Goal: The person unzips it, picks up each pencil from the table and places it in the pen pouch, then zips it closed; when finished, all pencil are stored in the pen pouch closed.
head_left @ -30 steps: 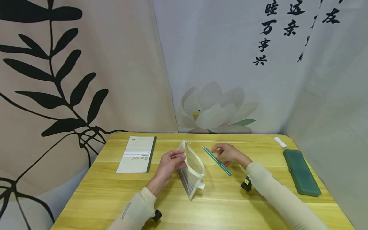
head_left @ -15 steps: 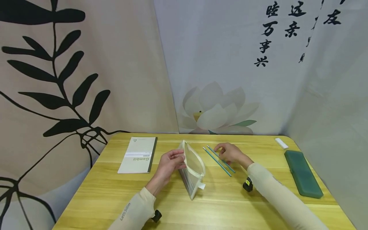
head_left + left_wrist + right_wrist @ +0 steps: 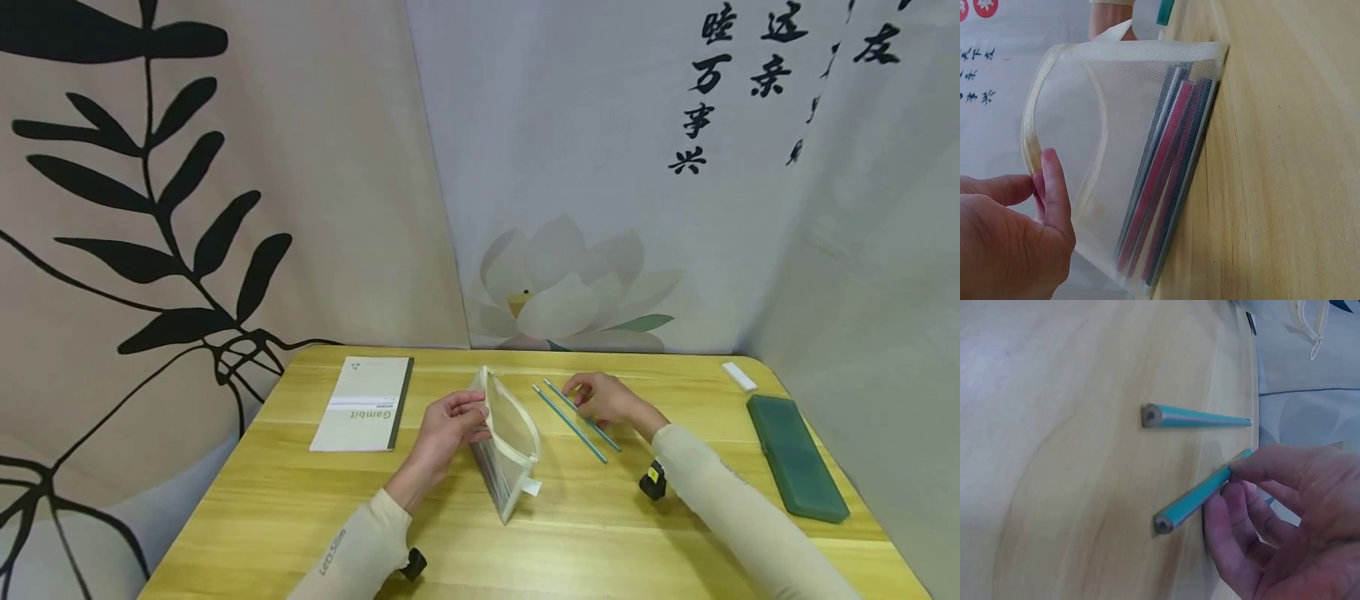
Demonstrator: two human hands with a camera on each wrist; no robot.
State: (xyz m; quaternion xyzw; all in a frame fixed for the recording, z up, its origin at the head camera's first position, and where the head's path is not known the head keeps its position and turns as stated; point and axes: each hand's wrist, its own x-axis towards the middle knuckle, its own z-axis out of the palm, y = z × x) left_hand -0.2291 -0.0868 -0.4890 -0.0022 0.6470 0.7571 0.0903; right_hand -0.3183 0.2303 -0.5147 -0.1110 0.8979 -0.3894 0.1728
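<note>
My left hand point(image 3: 446, 429) pinches the rim of a cream mesh zipper pouch point(image 3: 517, 425), which stands upright on the table with its mouth gaping to the right. Through the mesh in the left wrist view, several dark and red pencils point(image 3: 1163, 169) lie along the bottom. My right hand point(image 3: 609, 398) pinches a teal unsharpened pencil point(image 3: 1194, 499) between thumb and fingers, low over the table or on it; I cannot tell which. Beside it lies a second teal pencil point(image 3: 1200, 417), apart from the hand. The fingers hide the middle of the held pencil.
On the wooden table point(image 3: 585, 542), a notebook point(image 3: 360, 406) lies left of the pouch. A green pencil case point(image 3: 797, 458) and a white eraser point(image 3: 739, 377) are at the right edge. Fabric curtains hang behind.
The two teal pencils lay side by side; my right hand has drawn one to the right, leaving a gap between them. My left hand keeps its pinch on the pouch.
</note>
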